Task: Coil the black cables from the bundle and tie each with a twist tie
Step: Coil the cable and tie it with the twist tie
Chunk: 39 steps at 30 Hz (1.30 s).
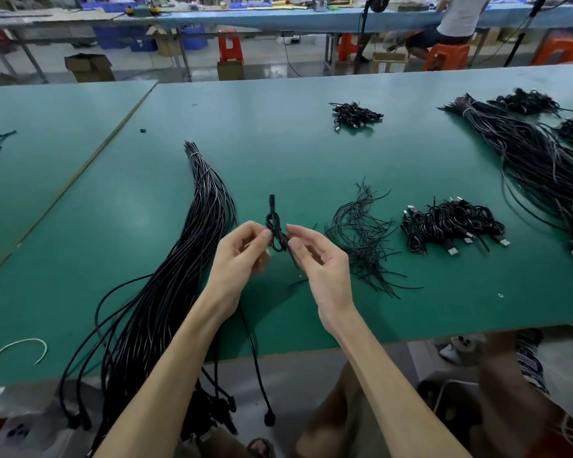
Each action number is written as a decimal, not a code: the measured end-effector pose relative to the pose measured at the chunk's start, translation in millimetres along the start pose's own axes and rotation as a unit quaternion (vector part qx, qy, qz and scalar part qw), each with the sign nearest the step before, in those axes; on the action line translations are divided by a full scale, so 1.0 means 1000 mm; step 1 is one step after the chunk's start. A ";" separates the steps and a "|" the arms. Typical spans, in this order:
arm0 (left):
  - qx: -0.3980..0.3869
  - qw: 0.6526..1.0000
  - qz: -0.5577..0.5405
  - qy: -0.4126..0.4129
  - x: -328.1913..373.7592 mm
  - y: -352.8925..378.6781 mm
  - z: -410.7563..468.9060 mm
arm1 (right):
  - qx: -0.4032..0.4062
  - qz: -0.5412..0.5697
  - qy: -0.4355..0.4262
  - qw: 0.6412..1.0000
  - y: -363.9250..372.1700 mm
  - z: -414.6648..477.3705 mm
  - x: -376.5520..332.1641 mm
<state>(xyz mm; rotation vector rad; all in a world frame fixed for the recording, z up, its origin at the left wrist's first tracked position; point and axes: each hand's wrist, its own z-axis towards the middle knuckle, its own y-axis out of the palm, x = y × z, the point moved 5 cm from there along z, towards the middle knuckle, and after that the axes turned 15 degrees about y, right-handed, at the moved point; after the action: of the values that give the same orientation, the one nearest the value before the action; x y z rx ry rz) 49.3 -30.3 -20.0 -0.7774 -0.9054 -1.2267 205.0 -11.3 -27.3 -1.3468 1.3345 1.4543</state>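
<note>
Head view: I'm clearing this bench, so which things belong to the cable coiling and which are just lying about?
Job: coiled cable, pinched by left hand and right hand; cable bundle; twist ties; finished coils.
Lying about: white loop; cardboard boxes; orange stools.

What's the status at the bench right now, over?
Both busy: left hand and right hand pinch a small cable coil. Uncoiled bundle lies left, twist ties right. Nothing in the way.

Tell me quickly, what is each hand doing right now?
Left hand: pinches the coiled black cable.
Right hand: pinches the same cable from its other side.
</note>
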 end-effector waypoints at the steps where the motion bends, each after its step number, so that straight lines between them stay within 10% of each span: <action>1: 0.009 1.000 0.002 0.002 0.000 -0.001 0.000 | 0.007 -0.002 0.009 1.000 -0.001 0.000 0.001; 7: -0.041 0.988 0.133 0.070 0.005 0.008 -0.001 | 0.007 -0.041 0.006 0.999 -0.001 0.001 0.003; 14: -0.087 0.996 -0.022 0.007 0.004 0.011 -0.006 | 0.086 -0.105 -0.031 0.990 -0.006 0.000 0.001; 39: -0.156 0.988 0.014 -0.014 0.003 0.021 -0.010 | -0.071 0.142 0.121 0.980 -0.004 -0.004 -0.002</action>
<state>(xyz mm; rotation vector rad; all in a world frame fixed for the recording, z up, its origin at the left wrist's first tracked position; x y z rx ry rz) 71.6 -36.4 -22.0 -1.0535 -0.7300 -1.3543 210.2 -14.0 -26.1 -1.5117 1.6612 1.6407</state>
